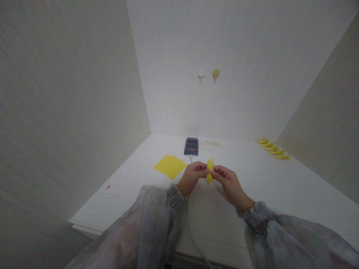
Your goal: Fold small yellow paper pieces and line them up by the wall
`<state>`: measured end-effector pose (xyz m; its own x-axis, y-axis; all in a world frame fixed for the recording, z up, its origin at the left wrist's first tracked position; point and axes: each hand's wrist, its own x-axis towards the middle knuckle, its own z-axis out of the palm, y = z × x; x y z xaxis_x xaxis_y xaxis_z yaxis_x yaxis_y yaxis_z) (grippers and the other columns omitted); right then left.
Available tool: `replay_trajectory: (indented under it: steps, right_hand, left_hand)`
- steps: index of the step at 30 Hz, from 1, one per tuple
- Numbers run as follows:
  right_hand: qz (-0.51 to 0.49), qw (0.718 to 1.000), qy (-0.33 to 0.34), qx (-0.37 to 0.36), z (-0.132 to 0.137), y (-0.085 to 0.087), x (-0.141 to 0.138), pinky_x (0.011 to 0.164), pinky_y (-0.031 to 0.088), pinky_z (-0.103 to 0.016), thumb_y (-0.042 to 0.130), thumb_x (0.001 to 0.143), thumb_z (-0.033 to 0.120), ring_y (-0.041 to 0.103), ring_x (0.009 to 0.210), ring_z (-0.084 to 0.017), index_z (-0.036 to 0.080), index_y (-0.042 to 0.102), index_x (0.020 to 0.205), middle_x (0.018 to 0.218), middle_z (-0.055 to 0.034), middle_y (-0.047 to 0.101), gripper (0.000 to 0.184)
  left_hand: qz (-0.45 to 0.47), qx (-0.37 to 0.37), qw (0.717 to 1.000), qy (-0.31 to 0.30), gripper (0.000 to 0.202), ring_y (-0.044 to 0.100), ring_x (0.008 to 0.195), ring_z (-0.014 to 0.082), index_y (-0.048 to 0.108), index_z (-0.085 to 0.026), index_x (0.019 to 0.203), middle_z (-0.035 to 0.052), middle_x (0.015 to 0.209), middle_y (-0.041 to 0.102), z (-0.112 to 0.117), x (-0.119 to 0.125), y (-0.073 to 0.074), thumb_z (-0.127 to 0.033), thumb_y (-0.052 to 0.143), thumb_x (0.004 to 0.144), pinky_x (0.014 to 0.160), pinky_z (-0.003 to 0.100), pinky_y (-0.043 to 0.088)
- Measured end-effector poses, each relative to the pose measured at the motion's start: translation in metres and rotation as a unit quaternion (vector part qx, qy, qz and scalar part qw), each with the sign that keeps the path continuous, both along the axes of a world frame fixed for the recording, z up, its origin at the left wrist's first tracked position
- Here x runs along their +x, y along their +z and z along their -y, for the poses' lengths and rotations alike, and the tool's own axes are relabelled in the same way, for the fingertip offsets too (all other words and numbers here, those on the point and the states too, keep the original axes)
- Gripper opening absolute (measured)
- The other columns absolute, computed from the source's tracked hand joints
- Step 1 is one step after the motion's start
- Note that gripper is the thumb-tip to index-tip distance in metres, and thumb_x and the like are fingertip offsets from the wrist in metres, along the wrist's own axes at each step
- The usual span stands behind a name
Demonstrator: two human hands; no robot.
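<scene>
Between my two hands is a narrow piece of folded yellow paper [209,176], its two slim points standing upward and a blunt end below. My left hand [194,175] pinches its left side with thumb and fingers; a ring shows on one finger. From the other side my right hand [226,178] grips the same paper between thumb and fingertips. Both hands are above the white table [218,235]. Left of them lies a stack of square yellow paper [169,166], flat on the table.
A phone [192,146] with a blurred screen lies at the back, with a cable [190,228] running towards me. Several folded yellow paper pieces [273,148] stand in a row at the right. A small red bit [108,186] is at the left edge. Walls enclose three sides.
</scene>
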<state>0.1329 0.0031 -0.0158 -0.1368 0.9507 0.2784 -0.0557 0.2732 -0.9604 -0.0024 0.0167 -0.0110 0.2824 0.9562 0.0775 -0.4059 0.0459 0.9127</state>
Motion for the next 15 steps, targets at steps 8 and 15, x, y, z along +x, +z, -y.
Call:
replay_trajectory:
  steps: [8, 15]
  right_hand:
    - [0.005, 0.999, -0.037, -0.005, 0.0018, 0.0056, -0.0014, 0.059, 0.041, -0.024, 0.063, 0.064, 0.029, 0.051, 0.06, -0.012, 0.017, 0.062, 0.064, 0.062, 0.0002, 0.057, 0.013]
    - [0.024, 0.999, -0.022, -0.006, -0.0007, 0.0057, 0.0012, 0.06, 0.041, -0.025, 0.061, 0.065, 0.03, 0.051, 0.06, -0.013, 0.017, 0.062, 0.06, 0.06, 0.0, 0.058, 0.013]
  left_hand:
    - [-0.046, 0.021, 0.996, 0.08, 0.021, 0.05, 0.055, 0.0074, 0.057, -0.012, 0.063, -0.0015, 0.058, 0.057, -0.0041, 0.0002, -0.0037, -0.02, 0.07, 0.049, 0.058, 0.022, 0.039]
    - [-0.088, 0.014, 0.991, 0.1, 0.017, 0.049, 0.051, 0.0078, 0.058, -0.011, 0.062, -0.0013, 0.053, 0.056, -0.0035, 0.0004, -0.0037, -0.021, 0.068, 0.051, 0.054, 0.021, 0.038]
